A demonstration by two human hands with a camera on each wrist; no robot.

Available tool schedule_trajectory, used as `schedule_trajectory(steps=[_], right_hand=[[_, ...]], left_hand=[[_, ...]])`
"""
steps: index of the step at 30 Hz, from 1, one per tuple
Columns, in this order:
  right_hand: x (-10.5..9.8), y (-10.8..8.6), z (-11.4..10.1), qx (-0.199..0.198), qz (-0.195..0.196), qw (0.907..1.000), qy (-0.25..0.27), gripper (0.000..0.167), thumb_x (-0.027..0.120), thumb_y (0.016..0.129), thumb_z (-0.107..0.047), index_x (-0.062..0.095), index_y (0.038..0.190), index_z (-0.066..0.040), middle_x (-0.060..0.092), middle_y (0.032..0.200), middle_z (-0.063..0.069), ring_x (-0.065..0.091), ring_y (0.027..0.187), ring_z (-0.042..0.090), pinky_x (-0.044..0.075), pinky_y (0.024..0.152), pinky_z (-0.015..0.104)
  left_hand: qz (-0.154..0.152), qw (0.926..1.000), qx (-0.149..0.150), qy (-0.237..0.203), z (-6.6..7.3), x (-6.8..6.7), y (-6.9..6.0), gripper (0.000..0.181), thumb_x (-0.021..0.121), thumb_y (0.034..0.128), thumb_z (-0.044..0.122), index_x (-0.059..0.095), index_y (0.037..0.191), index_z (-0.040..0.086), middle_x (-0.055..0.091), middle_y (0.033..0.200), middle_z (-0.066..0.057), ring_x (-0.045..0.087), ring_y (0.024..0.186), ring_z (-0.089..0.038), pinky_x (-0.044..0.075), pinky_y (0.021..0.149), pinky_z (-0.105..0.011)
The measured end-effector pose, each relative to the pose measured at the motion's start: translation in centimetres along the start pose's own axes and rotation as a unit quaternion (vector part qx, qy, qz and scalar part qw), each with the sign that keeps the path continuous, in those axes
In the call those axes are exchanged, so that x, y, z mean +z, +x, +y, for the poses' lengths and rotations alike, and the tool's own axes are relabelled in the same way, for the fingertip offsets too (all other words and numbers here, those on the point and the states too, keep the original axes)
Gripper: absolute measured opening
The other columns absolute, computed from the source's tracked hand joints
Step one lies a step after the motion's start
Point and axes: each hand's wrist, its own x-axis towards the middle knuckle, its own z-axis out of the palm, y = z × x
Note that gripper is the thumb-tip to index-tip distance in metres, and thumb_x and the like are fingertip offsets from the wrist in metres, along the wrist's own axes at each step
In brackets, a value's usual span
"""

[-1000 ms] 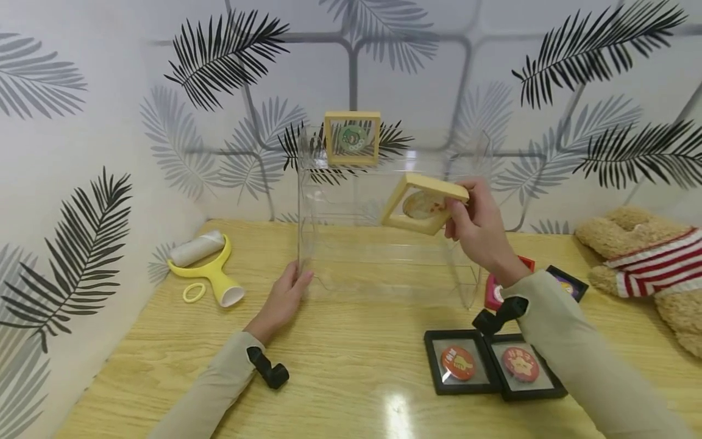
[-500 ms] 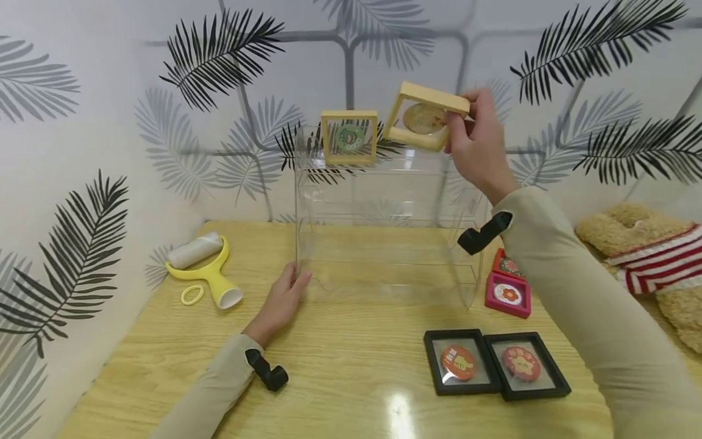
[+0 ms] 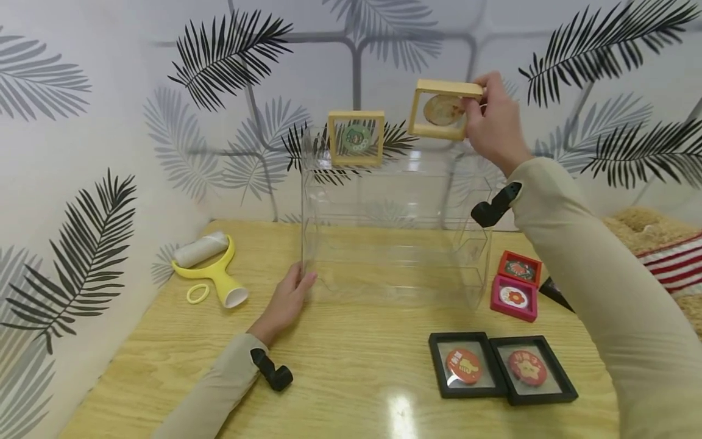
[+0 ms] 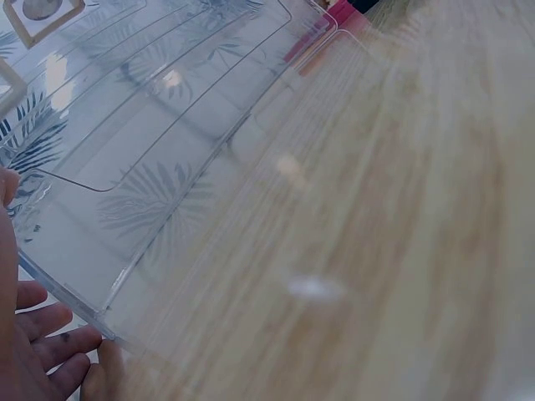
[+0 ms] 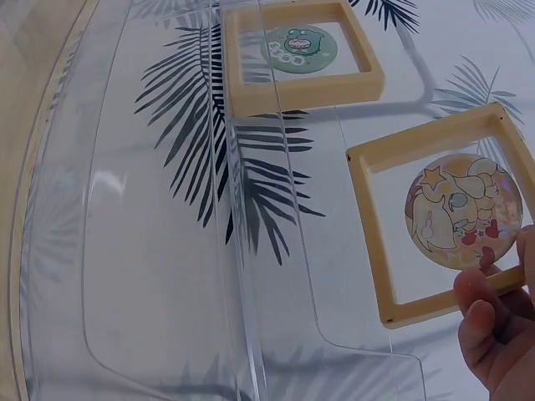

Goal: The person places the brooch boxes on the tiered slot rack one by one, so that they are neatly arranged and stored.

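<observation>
A clear tiered display rack stands on the table near the wall. My left hand holds its lower left edge; in the left wrist view, the fingers lie along the outside of the panel. My right hand pinches a yellow square frame by its right side, above the rack's upper right part. Inside that frame is a round badge with a cartoon character. A second yellow frame with a green badge stands upright on the top tier, left of the held one.
Two black frames with red badges lie at the front right. Red and pink frames lie right of the rack, with another black frame partly hidden by my sleeve. A yellow roller tool, a yellow ring and a plush toy flank the rack.
My right hand has raised the yellow frame from in front of the rack to above its top tier, then shifted slightly right, levelling the frame. The left hand stays at the rack.
</observation>
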Motion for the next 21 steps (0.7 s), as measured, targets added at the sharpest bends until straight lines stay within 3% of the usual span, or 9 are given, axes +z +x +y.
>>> schedule_trajectory(steps=[9, 14, 21], right_hand=[[-0.09, 0.04, 0.09, -0.02, -0.081, 0.9963, -0.022, 0.027, 0.036, 0.103, -0.018, 0.04, 0.124, -0.001, 0.057, 0.114, 0.021, 0.053, 0.089, 0.023, 0.043, 0.057, 0.019], [0.09, -0.39, -0.14, 0.013, -0.113, 0.9915, -0.064, 0.033, 0.033, 0.102, -0.018, 0.042, 0.127, 0.003, 0.054, 0.115, 0.024, 0.049, 0.083, 0.029, 0.039, 0.06, 0.033], [-0.03, -0.21, -0.88, 0.037, -0.145, 0.9827, -0.11, 0.043, 0.033, 0.1, -0.011, 0.042, 0.137, 0.008, 0.051, 0.127, 0.03, 0.053, 0.094, 0.036, 0.041, 0.06, 0.036]], left_hand=[[0.005, 1.0, 0.004, 0.003, 0.09, -0.15, 0.16, 0.054, 0.043, 0.1031, 0.037, 0.036, 0.143, 0.003, 0.053, 0.135, -0.024, 0.048, 0.128, -0.036, 0.035, 0.107, -0.053], [-0.001, 1.0, -0.006, 0.003, 0.08, -0.05, -0.04, 0.053, 0.042, 0.1034, 0.036, 0.035, 0.143, 0.002, 0.054, 0.134, -0.025, 0.05, 0.127, -0.037, 0.037, 0.105, -0.053], [0.001, 1.0, -0.001, 0.006, -0.02, 0.17, -0.06, 0.053, 0.042, 0.1036, 0.036, 0.035, 0.143, 0.0, 0.054, 0.133, -0.026, 0.05, 0.126, -0.038, 0.038, 0.104, -0.054]])
